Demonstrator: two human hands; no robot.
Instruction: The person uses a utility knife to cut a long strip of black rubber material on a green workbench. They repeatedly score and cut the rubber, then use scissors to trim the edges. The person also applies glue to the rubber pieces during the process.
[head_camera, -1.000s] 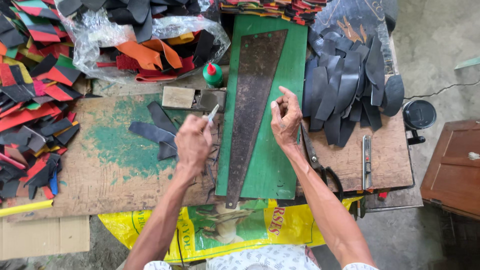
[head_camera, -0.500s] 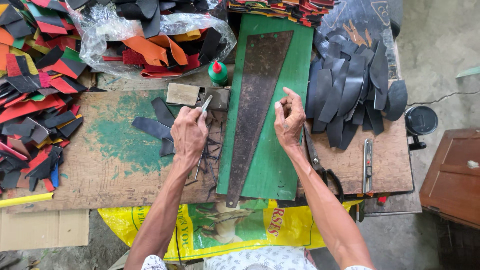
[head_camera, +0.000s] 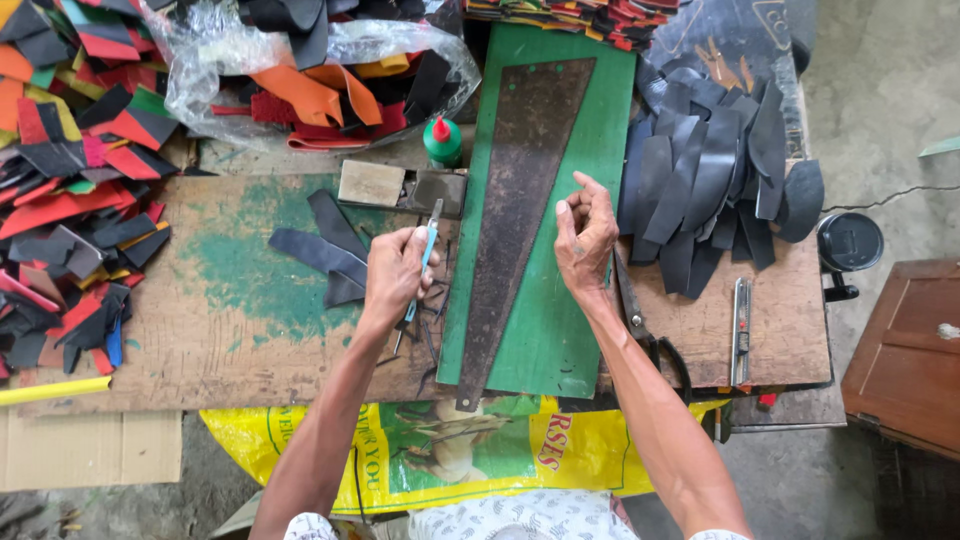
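Left hand (head_camera: 397, 272) in closed grip, right hand (head_camera: 585, 236) loosely curled

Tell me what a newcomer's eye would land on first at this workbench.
The long dark tapered metal plate lying on the green cutting board at the centre of the wooden bench stands out first. The left hand holds a blue-handled knife just left of the board, and the right hand hovers curled over its right edge. Bright scraps heap at far left; black curved pieces pile at right.
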